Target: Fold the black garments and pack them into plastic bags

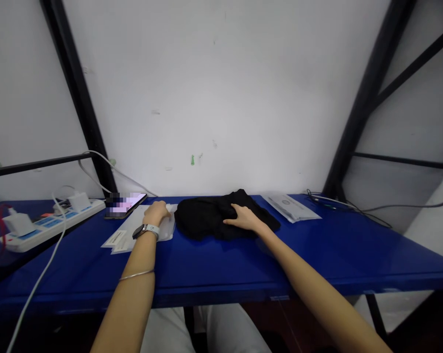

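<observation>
Several clear plastic bags (133,226) with white labels lie overlapping on the left part of the blue table. My left hand (157,214), wearing a watch, is over them with its fingers curled down onto the plastic at their right side. Beside the bags, a bunched black cloth item (199,218) lies in the middle; its exact kind cannot be made out. On top of it rests my right hand (244,218), thumb and forefinger spread apart, the other fingers partly hidden against the cloth.
A phone (127,205) lies behind the bags. At far left is a power strip (55,224) with chargers and cables. A white plastic packet (291,207) lies right of the cloth, near thin cables (339,202). Black frame posts (361,108) flank the blue table (221,274).
</observation>
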